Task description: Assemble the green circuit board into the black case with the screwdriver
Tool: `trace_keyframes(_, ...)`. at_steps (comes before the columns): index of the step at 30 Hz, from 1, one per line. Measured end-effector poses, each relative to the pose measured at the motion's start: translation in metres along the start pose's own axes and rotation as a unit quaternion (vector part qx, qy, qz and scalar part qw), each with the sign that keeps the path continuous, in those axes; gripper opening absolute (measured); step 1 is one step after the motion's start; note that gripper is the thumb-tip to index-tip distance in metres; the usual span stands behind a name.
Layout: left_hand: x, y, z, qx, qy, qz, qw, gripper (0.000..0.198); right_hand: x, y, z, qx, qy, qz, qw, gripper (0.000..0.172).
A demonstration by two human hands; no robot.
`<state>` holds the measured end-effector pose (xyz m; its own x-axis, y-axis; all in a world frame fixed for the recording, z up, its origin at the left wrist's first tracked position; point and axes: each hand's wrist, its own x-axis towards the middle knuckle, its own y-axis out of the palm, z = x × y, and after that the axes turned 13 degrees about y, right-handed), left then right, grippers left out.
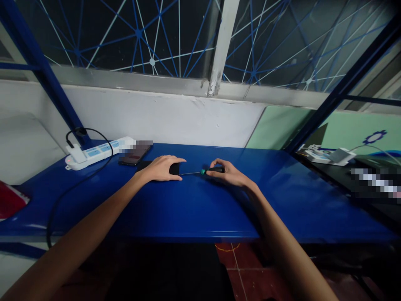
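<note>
A screwdriver with a black and green handle lies in the closed fingers of my right hand. Its thin metal shaft points left, and the tip ends close to the right edge of a flat black object; whether they touch I cannot tell. My left hand spans that black object, thumb on the near side and fingers on the far side. Much of the object is hidden under the palm, so its kind does not show. Both hands are low over the blue table.
Behind my left hand lies a dark phone, beside a white power strip with a black cable running off the front edge. A red item sits far left. At right are a white adapter and dark equipment. Blue posts flank the table.
</note>
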<state>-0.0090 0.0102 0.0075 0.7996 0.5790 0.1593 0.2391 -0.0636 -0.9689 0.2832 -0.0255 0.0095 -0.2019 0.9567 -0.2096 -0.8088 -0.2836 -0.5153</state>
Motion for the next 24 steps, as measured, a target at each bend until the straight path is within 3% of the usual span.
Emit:
trace_keyframes(3, -0.0001, 0.0003, 0.0005, 0.002, 0.000, 0.000, 1.000, 0.074, 0.0009, -0.0011, -0.0012, 0.011, 0.015, 0.007, 1.000, 0.044)
trace_keyframes(8, 0.0007, -0.0003, -0.0006, 0.000, 0.000, 0.007, 1.000, 0.074, 0.0056, 0.0014, -0.0041, -0.093, -0.026, -0.070, 0.993, 0.057)
trace_keyframes(13, 0.0009, -0.0021, -0.0034, 0.006, -0.001, 0.008, 1.000, 0.072, 0.0004, 0.0007, -0.0002, -0.026, -0.009, -0.007, 1.000, 0.043)
trace_keyframes(16, 0.0007, -0.0029, -0.0041, 0.004, -0.002, 0.013, 1.000, 0.072, -0.0008, -0.0011, 0.0007, -0.005, 0.005, 0.016, 1.000, 0.045)
trace_keyframes(18, 0.0004, -0.0028, -0.0036, 0.002, -0.004, 0.014, 1.000, 0.073, 0.0011, -0.0004, -0.0007, -0.041, -0.011, -0.024, 0.999, 0.044)
trace_keyframes(21, -0.0001, -0.0018, -0.0019, -0.002, -0.006, 0.013, 1.000, 0.074, 0.0045, 0.0028, -0.0034, -0.132, -0.035, -0.100, 0.986, 0.057)
trace_keyframes(24, -0.0003, -0.0002, 0.0000, -0.002, -0.002, 0.009, 1.000, 0.074, 0.0049, 0.0047, -0.0044, -0.118, -0.040, -0.091, 0.988, 0.054)
